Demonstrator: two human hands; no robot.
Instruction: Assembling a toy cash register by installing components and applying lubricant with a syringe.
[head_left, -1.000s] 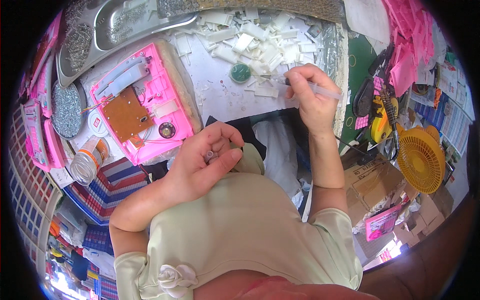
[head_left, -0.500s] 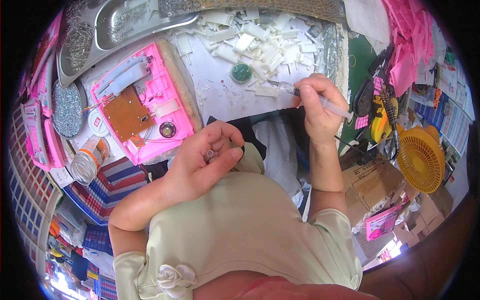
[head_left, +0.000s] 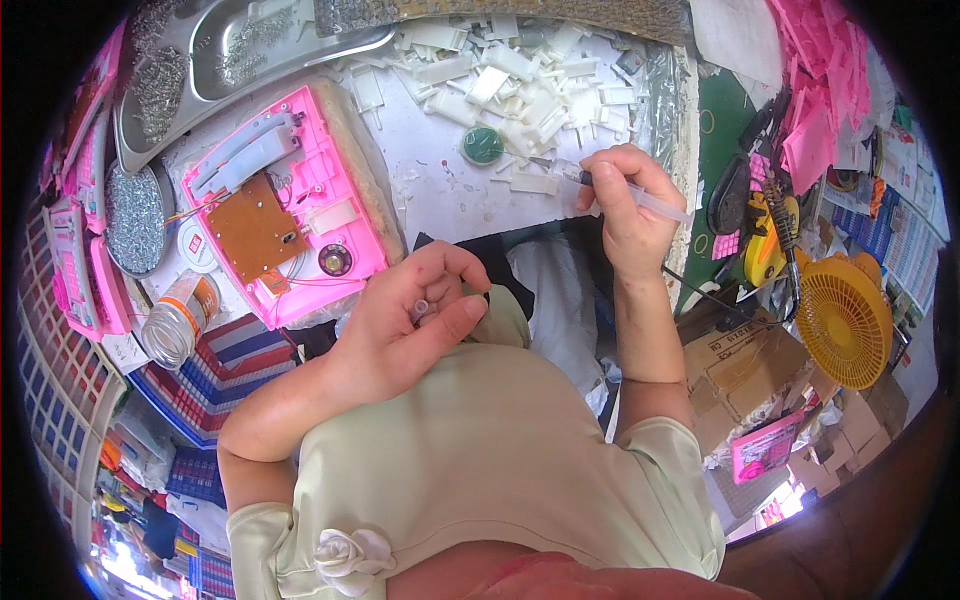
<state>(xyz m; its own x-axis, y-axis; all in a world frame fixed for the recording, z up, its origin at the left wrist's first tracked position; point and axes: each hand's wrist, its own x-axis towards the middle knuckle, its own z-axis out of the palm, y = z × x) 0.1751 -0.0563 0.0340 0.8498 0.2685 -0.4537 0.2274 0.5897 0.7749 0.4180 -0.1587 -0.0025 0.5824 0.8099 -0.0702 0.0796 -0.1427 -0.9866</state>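
My right hand (head_left: 637,205) is closed around a clear plastic syringe (head_left: 655,203) with a dark band near my fingertips. Its front end points left, above the near edge of the white worktop. Close to that end lie a white plastic piece (head_left: 533,183) and a round green-topped lid (head_left: 482,145). In front of my chest, my left hand (head_left: 415,305) is curled with the palm turned up. The round end of a small clear tube (head_left: 420,307) shows between its fingers. Left of it lies an opened pink plastic shell (head_left: 368,262) with a brown circuit board (head_left: 250,228) and wires.
Many white plastic parts (head_left: 540,105) cover the worktop's far side. A metal tray (head_left: 205,70) of small screws and an oval dish (head_left: 137,215) stand left, beside a clear jar (head_left: 180,320). To the right are a yellow fan (head_left: 843,320) and pink pieces (head_left: 815,110).
My right hand has shifted slightly left and toward me with the syringe. My left hand and the pink shell stay in place.
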